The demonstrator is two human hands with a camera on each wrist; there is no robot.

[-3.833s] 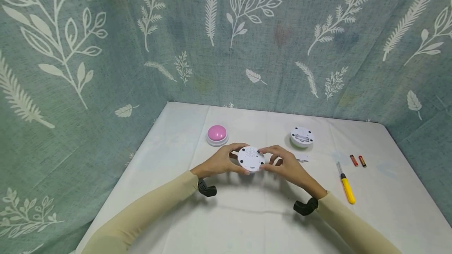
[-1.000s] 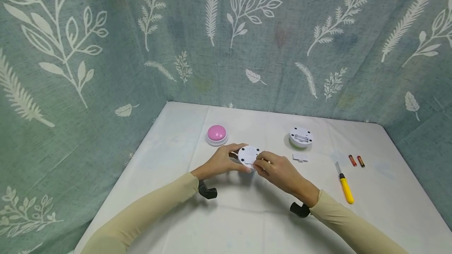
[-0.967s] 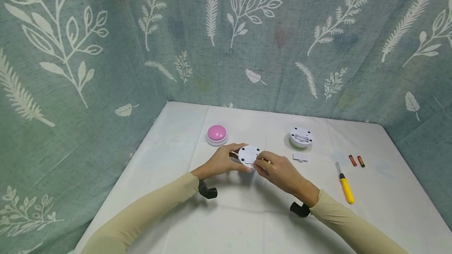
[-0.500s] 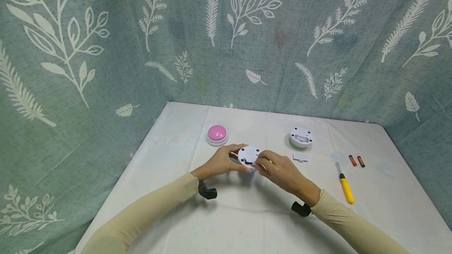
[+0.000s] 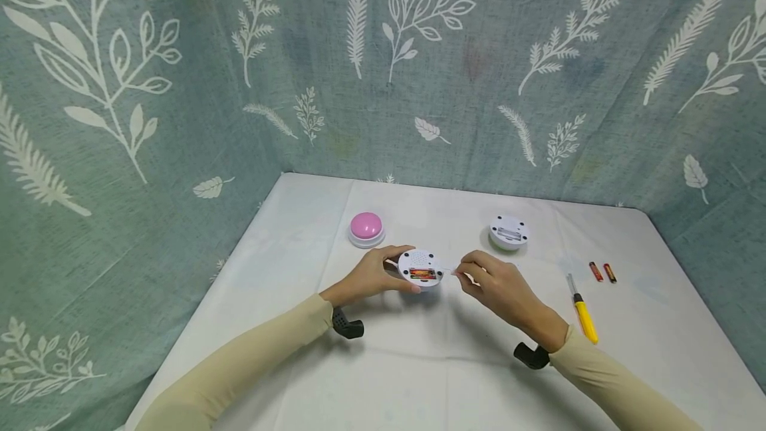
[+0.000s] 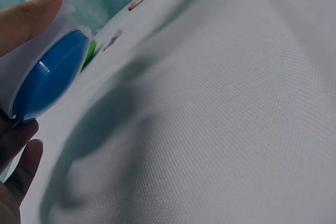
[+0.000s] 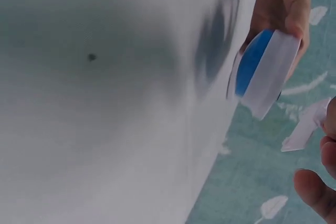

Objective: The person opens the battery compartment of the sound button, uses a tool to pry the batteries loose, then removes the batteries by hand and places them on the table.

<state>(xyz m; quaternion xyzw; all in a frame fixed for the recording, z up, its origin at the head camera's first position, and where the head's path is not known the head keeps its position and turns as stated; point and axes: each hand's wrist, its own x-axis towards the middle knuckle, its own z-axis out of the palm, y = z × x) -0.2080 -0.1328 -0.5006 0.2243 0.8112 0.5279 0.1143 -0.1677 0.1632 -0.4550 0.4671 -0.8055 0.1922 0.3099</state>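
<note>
My left hand (image 5: 374,275) grips a round push button (image 5: 419,259) by its rim, its white underside turned up. In the left wrist view the button's blue dome (image 6: 52,72) faces down, above the cloth. Red batteries (image 5: 422,274) lie in its uncovered compartment. Just to the right, my right hand (image 5: 499,288) pinches a small white battery cover (image 7: 304,129), apart from the button. Behind the right hand, another push button (image 5: 509,228) lies upside down with its battery compartment uncovered.
A pink push button (image 5: 366,226) stands upright at the back left. To the right lie a screwdriver (image 5: 586,321) with a yellow handle and two loose batteries (image 5: 596,271). A patterned curtain (image 5: 419,85) hangs behind the white-clothed table (image 5: 371,378).
My right hand has lifted the battery cover off the held button and drawn it to the right, baring the batteries. The left hand keeps its grip. The second cover on the table is now mostly hidden.
</note>
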